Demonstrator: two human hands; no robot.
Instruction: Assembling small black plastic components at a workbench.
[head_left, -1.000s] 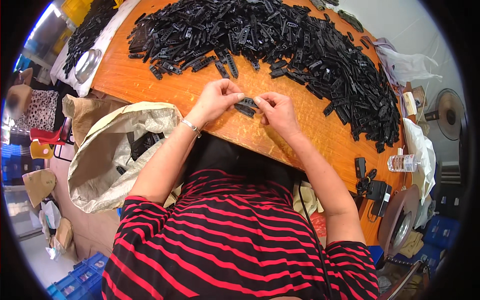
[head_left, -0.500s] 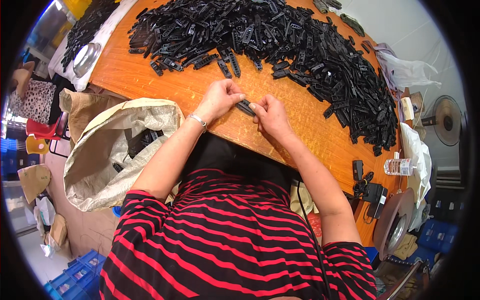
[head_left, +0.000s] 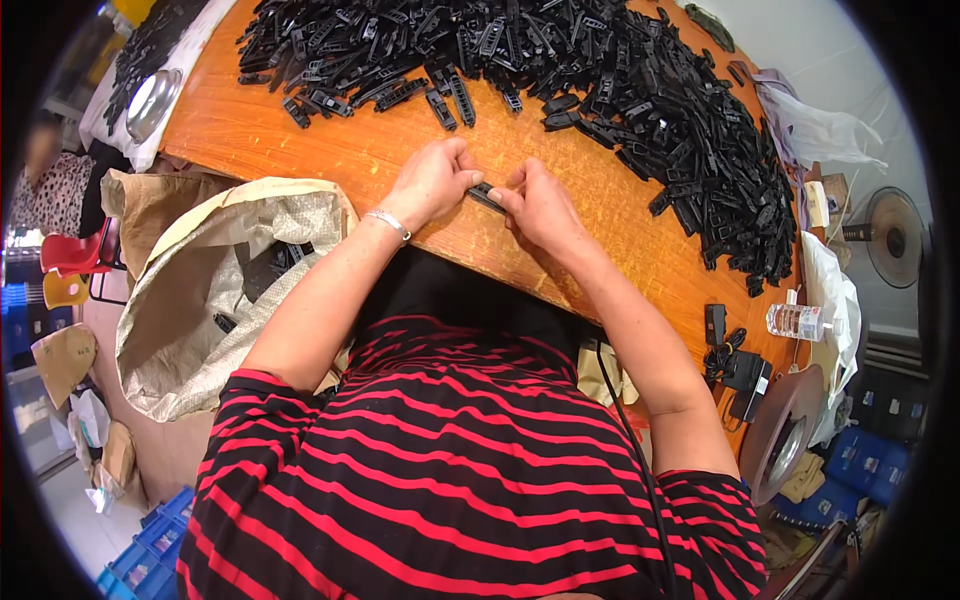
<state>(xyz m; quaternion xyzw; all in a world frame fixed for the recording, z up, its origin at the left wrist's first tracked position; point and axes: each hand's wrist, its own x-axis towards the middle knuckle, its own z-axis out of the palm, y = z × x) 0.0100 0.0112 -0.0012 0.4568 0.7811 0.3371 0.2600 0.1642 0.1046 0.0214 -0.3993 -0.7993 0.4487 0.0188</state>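
Note:
Between my two hands, just above the near edge of the wooden table, is one small black plastic part, long and narrow. My left hand pinches its left end between thumb and fingers. At the other end, my right hand grips it the same way, and the fingertips cover both ends. Beyond my hands a large pile of similar black plastic parts curves across the far and right side of the table. A few loose ones lie at the pile's near edge.
An open woven sack with some black parts inside stands left of my left forearm. Right of my right arm are a power adapter with its cable, a clear plastic bottle and a round brown-rimmed object. A fan stands farther right.
The view has shifted slightly, so the table and pile sit higher and more to the left. Both hands still hold the black part; my right fingers have shifted a little on it.

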